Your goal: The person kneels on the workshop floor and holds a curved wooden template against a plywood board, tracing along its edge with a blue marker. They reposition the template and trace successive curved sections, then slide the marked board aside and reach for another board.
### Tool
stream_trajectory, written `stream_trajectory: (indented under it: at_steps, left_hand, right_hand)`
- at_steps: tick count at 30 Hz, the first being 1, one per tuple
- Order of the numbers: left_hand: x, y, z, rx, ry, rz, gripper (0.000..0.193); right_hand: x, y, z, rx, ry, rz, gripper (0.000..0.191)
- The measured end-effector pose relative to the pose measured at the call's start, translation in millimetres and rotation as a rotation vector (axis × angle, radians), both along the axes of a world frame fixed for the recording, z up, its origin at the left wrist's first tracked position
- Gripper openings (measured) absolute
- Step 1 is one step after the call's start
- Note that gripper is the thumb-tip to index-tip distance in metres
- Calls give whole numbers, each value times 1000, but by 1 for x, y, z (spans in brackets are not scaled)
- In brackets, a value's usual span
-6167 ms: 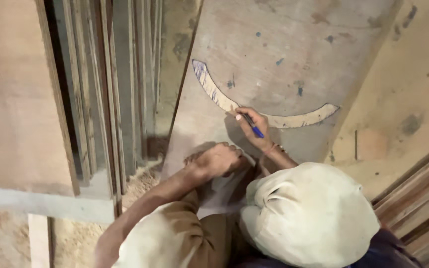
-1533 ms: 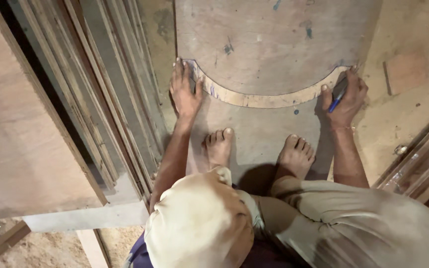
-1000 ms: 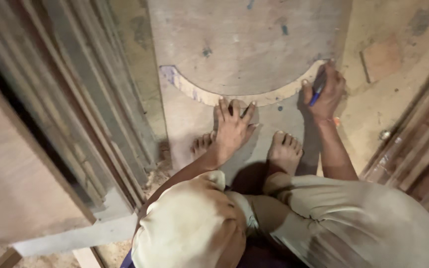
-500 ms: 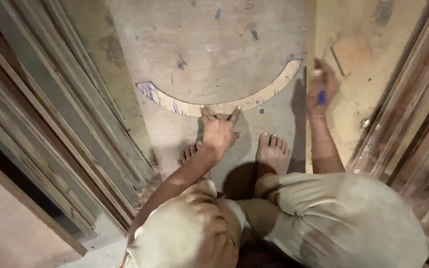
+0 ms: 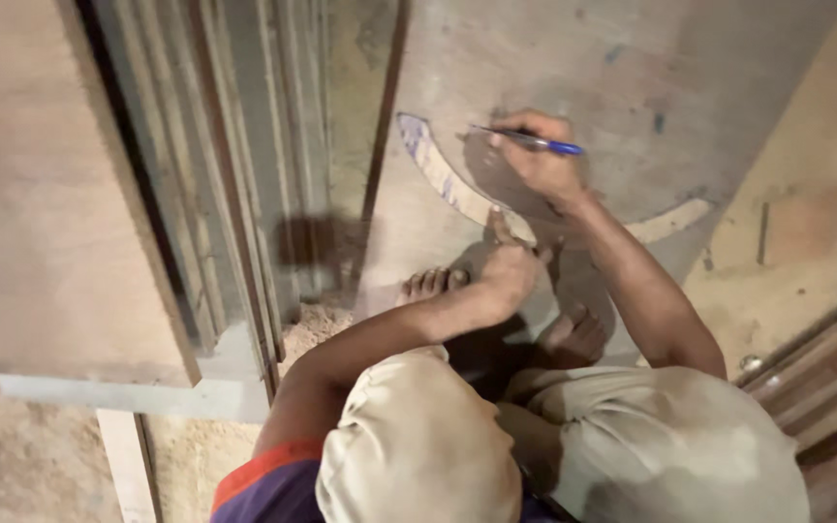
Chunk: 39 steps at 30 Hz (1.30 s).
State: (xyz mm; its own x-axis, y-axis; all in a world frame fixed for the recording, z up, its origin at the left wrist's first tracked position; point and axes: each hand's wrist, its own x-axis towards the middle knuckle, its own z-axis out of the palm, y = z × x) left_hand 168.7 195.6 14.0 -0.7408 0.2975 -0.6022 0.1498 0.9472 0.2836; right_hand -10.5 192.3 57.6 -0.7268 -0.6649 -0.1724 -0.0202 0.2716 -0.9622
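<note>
I squat barefoot on a grey plywood sheet (image 5: 632, 58) lying on the floor. A thin curved wooden template (image 5: 435, 167) lies on it, arcing from the upper left to the right. My left hand (image 5: 511, 266) presses down on the middle of the template, fingers spread. My right hand (image 5: 538, 165) holds a blue pen (image 5: 535, 142) just inside the left part of the curve, its tip pointing left toward the template's edge. My feet (image 5: 573, 334) rest on the sheet just below the template.
Several boards stand on edge at the left (image 5: 244, 145), beside a large brown panel (image 5: 41, 174). Sawdust (image 5: 312, 329) lies at their foot. A tan sheet (image 5: 796, 223) and dark timber strips (image 5: 816, 378) run along the right.
My right hand with the pen has moved from the right end of the template to its left part. My left hand stays pressed on the middle. The view has swung.
</note>
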Motion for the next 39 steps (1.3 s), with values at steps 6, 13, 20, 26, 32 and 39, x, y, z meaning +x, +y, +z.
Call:
stream_trajectory:
  at_steps: [6, 13, 20, 26, 32, 39]
  left_hand:
    - [10, -2, -12, 151, 45, 119, 67]
    - [12, -19, 7, 135, 61, 37, 68]
    - [4, -30, 32, 68, 111, -23, 69]
    - [-7, -34, 47, -16, 189, -43, 71]
    - [-2, -21, 29, 57, 127, 12, 51]
    - [8, -6, -11, 178, 94, 135, 19]
  right_hand:
    - [-3, -99, -12, -2, 20, 101, 11]
    - [-5, -127, -26, -116, 9, 200, 10]
    - [-10, -124, -26, -68, 262, 262, 12]
    - [-9, -101, -20, 1, 321, 264, 13]
    - [4, -90, -11, 36, 336, 184, 13]
    - [20, -77, -2, -54, 468, 187, 8]
